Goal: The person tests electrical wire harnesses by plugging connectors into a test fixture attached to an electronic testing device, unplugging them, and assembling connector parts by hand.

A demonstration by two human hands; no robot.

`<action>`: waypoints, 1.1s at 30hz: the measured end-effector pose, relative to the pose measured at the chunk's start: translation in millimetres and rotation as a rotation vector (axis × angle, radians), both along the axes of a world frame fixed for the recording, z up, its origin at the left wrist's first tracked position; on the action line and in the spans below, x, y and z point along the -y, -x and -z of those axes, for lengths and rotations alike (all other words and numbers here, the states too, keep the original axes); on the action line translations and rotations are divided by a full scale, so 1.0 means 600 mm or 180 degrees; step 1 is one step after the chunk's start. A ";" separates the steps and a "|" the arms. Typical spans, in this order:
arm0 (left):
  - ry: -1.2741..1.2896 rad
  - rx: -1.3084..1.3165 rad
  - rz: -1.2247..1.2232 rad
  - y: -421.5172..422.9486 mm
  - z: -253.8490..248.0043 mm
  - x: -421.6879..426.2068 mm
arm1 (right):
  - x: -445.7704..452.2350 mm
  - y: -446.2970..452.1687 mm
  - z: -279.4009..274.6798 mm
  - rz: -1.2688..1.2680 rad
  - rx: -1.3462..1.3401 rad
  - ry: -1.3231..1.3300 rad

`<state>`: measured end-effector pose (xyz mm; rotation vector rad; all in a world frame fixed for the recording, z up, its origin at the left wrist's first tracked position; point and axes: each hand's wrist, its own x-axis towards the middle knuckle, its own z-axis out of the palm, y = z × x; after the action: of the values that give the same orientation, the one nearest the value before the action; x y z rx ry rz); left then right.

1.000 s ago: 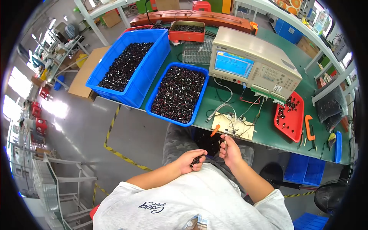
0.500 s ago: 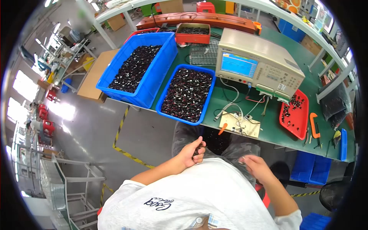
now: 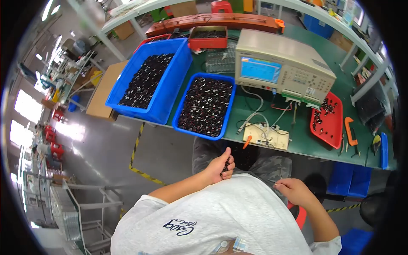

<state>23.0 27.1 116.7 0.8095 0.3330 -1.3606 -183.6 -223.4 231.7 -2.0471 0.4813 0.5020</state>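
Note:
My left hand [image 3: 219,167] is closed around several small dark components [image 3: 225,167], held above my lap with the thumb on top. My right hand [image 3: 294,191] is over my right thigh, its thumb and fingertips pinched together. Whatever is between those fingertips is too small to make out. In front of me, at the table's near edge, a shallow blue tray [image 3: 204,106] is filled with the same kind of dark components. Right of it, a cream test fixture board [image 3: 278,138] with wires and an orange-handled lever [image 3: 247,142] lies below a bench meter [image 3: 282,63] with a lit screen.
A deep blue bin [image 3: 170,97] full of dark parts stands at the left of the green table [image 3: 238,123]. To the right are a red tray [image 3: 333,129] with scattered parts and an orange tool [image 3: 350,131]. Behind stand a red box [image 3: 208,42] and clear plastic trays [image 3: 220,59].
The head view has shifted slightly. My left hand has moved a little right and up, still closed on the components. My right hand has moved slightly right and down, its fingers still pinched.

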 end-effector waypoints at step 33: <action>-0.0227 0.1558 0.0772 0.047 0.105 0.084 | -0.075 -0.166 0.427 0.0174 0.0580 0.0129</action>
<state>-5.0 -23.4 53.7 1.2388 -0.1047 -1.3262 -83.7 -178.6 -24.5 -2.0893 0.4393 0.2715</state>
